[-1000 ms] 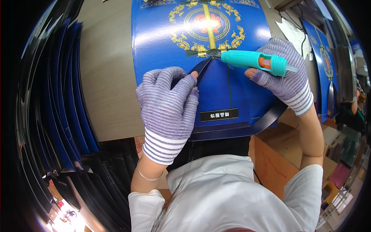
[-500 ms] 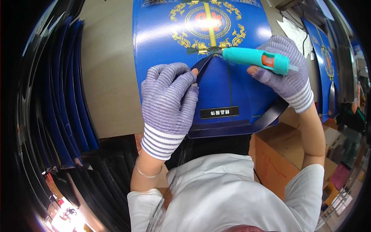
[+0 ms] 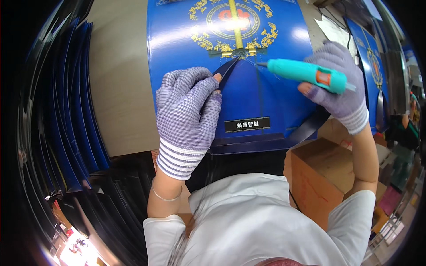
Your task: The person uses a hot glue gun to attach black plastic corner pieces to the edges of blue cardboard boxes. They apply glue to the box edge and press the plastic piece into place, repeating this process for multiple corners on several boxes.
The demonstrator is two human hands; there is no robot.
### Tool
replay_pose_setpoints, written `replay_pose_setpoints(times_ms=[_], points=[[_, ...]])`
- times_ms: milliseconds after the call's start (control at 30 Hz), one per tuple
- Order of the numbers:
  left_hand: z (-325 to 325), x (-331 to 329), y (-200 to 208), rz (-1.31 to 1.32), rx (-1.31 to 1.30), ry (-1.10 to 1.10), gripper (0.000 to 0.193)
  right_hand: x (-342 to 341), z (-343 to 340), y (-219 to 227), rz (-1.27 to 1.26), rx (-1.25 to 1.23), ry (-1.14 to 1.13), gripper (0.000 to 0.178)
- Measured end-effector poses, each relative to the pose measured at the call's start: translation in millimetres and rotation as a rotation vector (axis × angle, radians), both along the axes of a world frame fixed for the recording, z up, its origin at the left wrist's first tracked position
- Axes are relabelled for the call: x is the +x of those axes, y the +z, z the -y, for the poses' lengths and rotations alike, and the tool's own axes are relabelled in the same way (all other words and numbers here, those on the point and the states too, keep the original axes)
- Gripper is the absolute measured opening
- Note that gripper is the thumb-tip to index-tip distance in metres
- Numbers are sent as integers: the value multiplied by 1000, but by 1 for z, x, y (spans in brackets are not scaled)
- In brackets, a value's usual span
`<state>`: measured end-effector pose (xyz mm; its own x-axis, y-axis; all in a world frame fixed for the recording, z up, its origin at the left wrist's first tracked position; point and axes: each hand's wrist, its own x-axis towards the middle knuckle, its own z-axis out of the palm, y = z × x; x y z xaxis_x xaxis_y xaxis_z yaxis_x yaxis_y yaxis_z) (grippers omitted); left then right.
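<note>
A blue paper bag [image 3: 177, 44] with gold dragon figures and a red emblem lies flat on the table. My left hand [image 3: 188, 106], in a striped purple glove with bare fingertips, pinches a dark ribbon [image 3: 227, 73] slanting up to a dark bow [image 3: 240, 52] with gold pieces. In my right hand [image 3: 339, 80], gloved alike, is a teal glue gun [image 3: 297, 72]. Its nozzle points left, a little right of the bow and apart from it, with thin glue strings near the tip. Another length of dark ribbon [image 3: 308, 130] curves along the bag's lower right.
Several dark blue folded bags [image 3: 73, 106] stand in a row on the left. A cardboard box [image 3: 319, 170] is below the table's edge at right. Another blue bag [image 3: 370, 66] and a white paper [image 3: 333, 33] lie at the far right.
My right hand has drawn the glue gun right and slightly down, off the bow. The left hand, still pinching the ribbon, and the bag appear shifted slightly left and up in view.
</note>
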<state>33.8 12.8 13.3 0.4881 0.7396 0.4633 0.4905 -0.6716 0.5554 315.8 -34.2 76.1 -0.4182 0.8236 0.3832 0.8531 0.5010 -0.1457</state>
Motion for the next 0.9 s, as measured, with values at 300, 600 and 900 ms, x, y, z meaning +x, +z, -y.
replay_pose_setpoints(times_ms=[300, 600, 900], points=[[-1, 2, 0, -3, 11, -16, 25, -4, -17, -22, -71, -27, -144, 39], [4, 3, -2, -11, -17, 23, 22, 5, 7, -4, 73, -15, -69, 42], [4, 2, -4, 24, -26, 15, 22, 5, 2, -18, -43, -76, -112, 39]])
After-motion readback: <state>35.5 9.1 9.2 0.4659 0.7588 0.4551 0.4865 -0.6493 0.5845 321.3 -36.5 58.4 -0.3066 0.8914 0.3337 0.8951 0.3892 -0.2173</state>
